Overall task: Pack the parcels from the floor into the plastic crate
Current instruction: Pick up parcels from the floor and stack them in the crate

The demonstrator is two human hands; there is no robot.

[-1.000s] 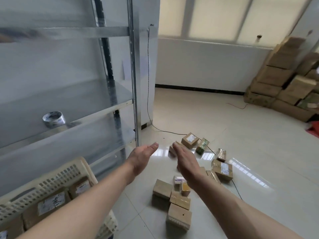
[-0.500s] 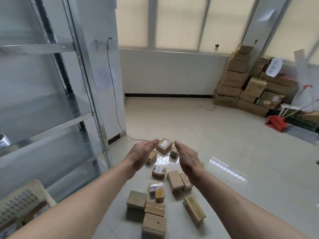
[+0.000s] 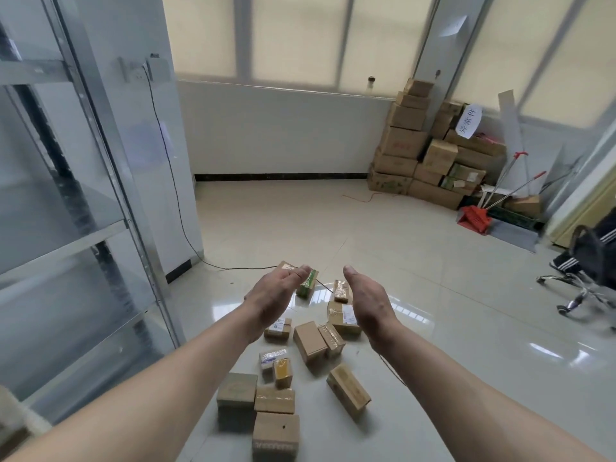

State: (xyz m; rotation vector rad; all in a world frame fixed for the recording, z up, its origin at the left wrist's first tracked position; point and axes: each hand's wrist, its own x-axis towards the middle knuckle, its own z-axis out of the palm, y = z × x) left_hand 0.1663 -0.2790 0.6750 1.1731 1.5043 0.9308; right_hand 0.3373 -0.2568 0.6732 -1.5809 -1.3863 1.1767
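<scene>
Cardboard parcels (image 3: 310, 341) lie scattered on the glossy tiled floor (image 3: 433, 295) below and between your outstretched arms, several taped, a few with white labels. Your left hand (image 3: 271, 296) and right hand (image 3: 366, 300) hover above them, palms facing each other, fingers straight and relaxed, a gap between them, holding nothing. A green-sided parcel (image 3: 308, 283) sits just beyond your left fingertips. At your far lower left, only a pale edge that may be the plastic crate (image 3: 13, 415) shows. Metal shelving (image 3: 100, 181) stands to your left.
</scene>
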